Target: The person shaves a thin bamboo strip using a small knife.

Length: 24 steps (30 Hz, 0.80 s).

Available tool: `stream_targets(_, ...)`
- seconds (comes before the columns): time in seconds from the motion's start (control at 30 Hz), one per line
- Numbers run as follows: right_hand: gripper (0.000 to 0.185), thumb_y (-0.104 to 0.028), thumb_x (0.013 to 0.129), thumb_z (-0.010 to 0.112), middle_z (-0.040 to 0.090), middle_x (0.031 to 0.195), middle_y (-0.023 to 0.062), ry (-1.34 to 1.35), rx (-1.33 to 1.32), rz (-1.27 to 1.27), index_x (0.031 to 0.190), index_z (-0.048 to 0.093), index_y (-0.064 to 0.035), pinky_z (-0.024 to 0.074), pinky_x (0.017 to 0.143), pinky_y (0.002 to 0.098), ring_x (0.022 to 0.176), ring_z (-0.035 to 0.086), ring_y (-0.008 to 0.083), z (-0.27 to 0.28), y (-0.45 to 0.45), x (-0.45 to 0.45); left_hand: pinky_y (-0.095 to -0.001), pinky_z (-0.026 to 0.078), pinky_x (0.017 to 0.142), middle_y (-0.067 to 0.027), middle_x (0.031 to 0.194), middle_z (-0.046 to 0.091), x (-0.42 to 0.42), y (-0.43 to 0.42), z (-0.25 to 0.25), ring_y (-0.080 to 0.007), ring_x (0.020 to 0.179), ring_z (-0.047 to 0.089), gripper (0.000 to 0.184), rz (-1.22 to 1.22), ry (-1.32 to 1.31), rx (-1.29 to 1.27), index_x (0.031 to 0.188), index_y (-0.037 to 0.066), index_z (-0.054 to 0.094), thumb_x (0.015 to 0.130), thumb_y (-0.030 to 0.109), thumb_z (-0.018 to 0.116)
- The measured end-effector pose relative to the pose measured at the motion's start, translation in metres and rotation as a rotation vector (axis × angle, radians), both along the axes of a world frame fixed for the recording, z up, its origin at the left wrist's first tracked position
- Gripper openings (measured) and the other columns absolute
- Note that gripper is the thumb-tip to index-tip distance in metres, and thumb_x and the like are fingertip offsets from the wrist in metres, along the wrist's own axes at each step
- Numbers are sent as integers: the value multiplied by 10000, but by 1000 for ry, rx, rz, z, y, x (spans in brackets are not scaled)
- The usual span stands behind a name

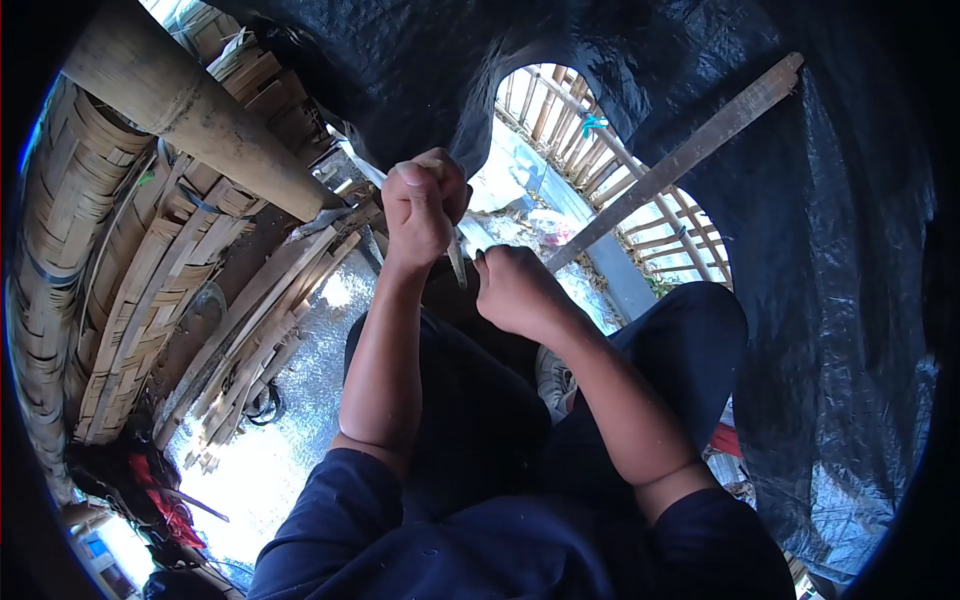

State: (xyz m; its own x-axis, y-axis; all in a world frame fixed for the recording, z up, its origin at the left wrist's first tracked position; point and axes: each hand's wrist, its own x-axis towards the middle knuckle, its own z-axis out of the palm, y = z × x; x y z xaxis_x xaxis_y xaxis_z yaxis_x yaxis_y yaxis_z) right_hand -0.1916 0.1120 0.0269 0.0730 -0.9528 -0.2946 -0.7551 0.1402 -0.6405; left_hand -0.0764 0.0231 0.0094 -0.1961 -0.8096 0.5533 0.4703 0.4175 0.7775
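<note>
My left hand is raised in front of my chest, its fingers wrapped round the end of a pale, narrow strip whose lower end points down. Lower and to the right, my right hand is closed near a flat whitish piece that passes between the hands. What the right fingers hold is hidden by the back of the hand. Both hands are above my dark-clothed knees.
Rolled woven bamboo and split strips lie at left, beneath a thick bamboo pole. Black plastic sheeting hangs at right, crossed by a wooden bar. A bamboo fence shows through the opening.
</note>
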Motion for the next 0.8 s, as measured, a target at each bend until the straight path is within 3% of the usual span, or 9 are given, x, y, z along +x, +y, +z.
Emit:
stream_targets(0.3, 265, -155, 887, 482, 619, 899, 309, 5, 95, -10, 906, 605, 79, 483, 793, 479, 894, 607, 443, -2, -4, 5, -229, 214, 367, -1, 537, 345, 4, -2, -3, -61, 406, 324, 628, 38, 16, 13, 580, 42, 339, 966, 537, 301)
stream_targets(0.47, 271, -144, 873, 488, 611, 814, 314, 23, -27, 3, 813, 621, 85, 483, 775, 474, 855, 617, 440, -29, -16, 6, -229, 217, 374, -6, 526, 343, -6, 7, -1, -58, 410, 310, 620, -43, -2, 4, 591, 41, 345, 973, 526, 298)
stream_targets(0.6, 267, -139, 863, 495, 615, 788, 298, 15, -8, -19, 775, 613, 84, 489, 763, 477, 835, 624, 432, -11, -3, 0, -236, 216, 377, -1, 526, 342, 5, 4, 0, -60, 412, 300, 619, -18, 38, 52, 598, 40, 350, 976, 527, 293)
stream_targets(0.77, 249, -138, 867, 500, 618, 842, 307, 70, 23, 110, 822, 607, 83, 490, 769, 483, 844, 616, 448, -11, -9, 5, -233, 209, 372, 10, 508, 323, -3, 3, -1, -59, 405, 294, 635, 45, -12, 50, 600, 47, 357, 963, 562, 281)
stream_targets(0.8, 201, -89, 807, 527, 616, 793, 305, 40, -18, 60, 784, 620, 88, 504, 759, 464, 812, 631, 429, -9, -3, 5, -232, 208, 370, 6, 516, 331, 2, 1, -2, -61, 404, 296, 633, 40, 34, 80, 598, 50, 356, 963, 561, 282)
